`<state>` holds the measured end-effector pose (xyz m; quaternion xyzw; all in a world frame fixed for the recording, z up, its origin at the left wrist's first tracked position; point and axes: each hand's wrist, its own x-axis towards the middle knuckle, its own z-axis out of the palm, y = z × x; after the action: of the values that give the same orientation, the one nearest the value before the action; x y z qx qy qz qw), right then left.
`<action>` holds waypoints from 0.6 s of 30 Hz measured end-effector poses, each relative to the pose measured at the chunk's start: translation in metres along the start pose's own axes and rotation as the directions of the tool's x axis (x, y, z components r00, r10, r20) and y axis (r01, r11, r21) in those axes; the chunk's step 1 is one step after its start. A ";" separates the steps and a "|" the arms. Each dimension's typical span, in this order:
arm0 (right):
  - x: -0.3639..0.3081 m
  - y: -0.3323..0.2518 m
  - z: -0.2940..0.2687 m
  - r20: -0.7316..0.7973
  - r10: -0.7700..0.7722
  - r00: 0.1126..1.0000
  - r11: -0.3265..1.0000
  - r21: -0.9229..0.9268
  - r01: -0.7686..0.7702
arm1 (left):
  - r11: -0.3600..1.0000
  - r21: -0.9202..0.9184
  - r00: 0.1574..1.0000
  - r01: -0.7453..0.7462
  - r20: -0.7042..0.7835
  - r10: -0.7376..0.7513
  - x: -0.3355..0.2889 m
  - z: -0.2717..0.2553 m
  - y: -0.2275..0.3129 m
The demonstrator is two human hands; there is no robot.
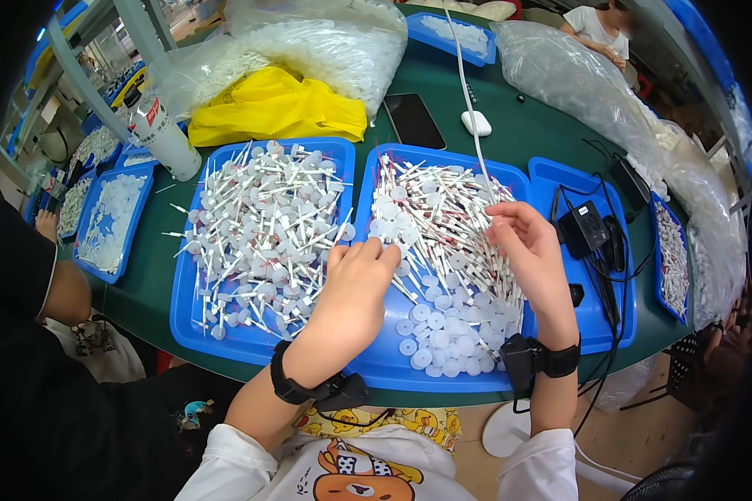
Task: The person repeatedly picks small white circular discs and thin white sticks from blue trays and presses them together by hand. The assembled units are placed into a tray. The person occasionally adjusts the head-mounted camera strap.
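Note:
My left hand (358,288) is closed over the gap between two blue trays. At its fingertips a white stick with a translucent round disc (348,231) pokes out over the rim, and the fingers appear pinched on it. My right hand (526,250) hovers above the right side of the middle tray (443,382), its fingers loosely bent and apart, with nothing visible in them. In that tray lie a heap of thin white sticks with reddish ends (455,204) and loose translucent discs (443,334). The left tray (180,313) is heaped with sticks carrying discs (263,225).
A third blue tray (606,326) on the right holds black adapters (583,230) and cables. Behind stand a yellow bag (280,108), a phone (414,121), a white earbud case (476,123) and a bottle (163,138). A white cable (468,92) crosses the table. A co-worker's arm (67,292) is at left.

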<state>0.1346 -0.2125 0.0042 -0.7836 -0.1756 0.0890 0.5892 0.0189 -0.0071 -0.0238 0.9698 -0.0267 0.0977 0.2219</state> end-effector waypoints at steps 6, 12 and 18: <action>-0.005 -0.002 -0.012 0.023 0.078 0.997 0.854 -0.517 -0.055 | 0.968 -0.246 0.994 0.042 -0.091 -0.066 0.004 -0.001 0.004; -0.004 -0.007 -0.008 0.004 0.102 0.995 0.704 -0.707 -0.069 | 0.918 -0.397 0.989 0.004 -0.135 -0.063 0.007 -0.006 0.009; -0.004 0.002 -0.009 0.047 0.103 0.994 0.702 -0.711 -0.039 | 0.872 -0.489 0.998 0.032 -0.038 -0.058 0.012 -0.013 0.017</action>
<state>0.1348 -0.2226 0.0052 -0.9514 -0.1904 0.0697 0.2316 0.0269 -0.0171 -0.0023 0.8800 -0.0220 0.1075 0.4621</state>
